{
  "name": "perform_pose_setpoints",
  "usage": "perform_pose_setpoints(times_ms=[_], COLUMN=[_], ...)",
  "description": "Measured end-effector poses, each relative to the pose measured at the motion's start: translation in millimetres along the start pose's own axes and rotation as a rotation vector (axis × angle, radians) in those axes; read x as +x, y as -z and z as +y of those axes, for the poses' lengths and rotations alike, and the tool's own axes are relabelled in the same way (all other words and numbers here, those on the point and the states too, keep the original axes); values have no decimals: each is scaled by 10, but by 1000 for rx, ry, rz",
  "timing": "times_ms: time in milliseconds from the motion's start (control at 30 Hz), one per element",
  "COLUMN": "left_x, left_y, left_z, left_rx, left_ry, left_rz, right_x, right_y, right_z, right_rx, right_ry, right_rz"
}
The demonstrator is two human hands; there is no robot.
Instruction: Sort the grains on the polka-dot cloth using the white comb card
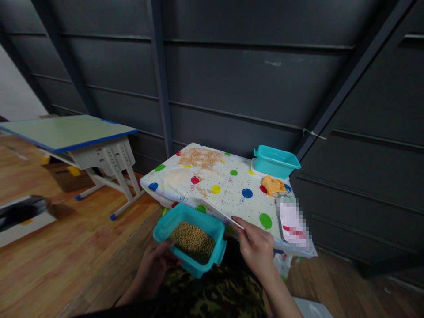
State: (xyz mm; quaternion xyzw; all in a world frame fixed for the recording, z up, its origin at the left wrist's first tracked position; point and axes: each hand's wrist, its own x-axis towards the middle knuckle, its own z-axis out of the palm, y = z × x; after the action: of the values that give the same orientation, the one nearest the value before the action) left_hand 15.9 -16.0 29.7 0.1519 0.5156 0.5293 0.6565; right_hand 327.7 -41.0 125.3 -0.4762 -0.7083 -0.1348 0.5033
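Between the pressed thumb and fingers of the right hand [255, 244], its forearm slanting in from the lower right, a thin white strip [218, 211] runs its long axis away and leftward along the near edge of the table [238, 207]. Just left, the left hand [158, 261] clasps the near rim of a teal tub [206, 218], its lower fingers partly hidden, nearer than the right to the beans [194, 238] inside. Beyond the strip's far end, tan grains [200, 157] lie scattered, ahead and leftward.
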Motion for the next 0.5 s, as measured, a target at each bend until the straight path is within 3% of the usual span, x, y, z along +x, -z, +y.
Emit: perform_pose_setpoints(times_ms=[100, 200, 500], left_x=[41, 21, -13], left_y=[56, 55, 0], left_z=[-20, 10, -39], left_rx=[13, 56, 29], left_ry=[-103, -84, -118], left_rz=[-6, -88, -58], right_x=[31, 48, 78], right_y=[11, 18, 19], right_z=[-15, -7, -41], right_rx=[3, -7, 57], right_ry=[13, -8, -119], right_rz=[29, 70, 89])
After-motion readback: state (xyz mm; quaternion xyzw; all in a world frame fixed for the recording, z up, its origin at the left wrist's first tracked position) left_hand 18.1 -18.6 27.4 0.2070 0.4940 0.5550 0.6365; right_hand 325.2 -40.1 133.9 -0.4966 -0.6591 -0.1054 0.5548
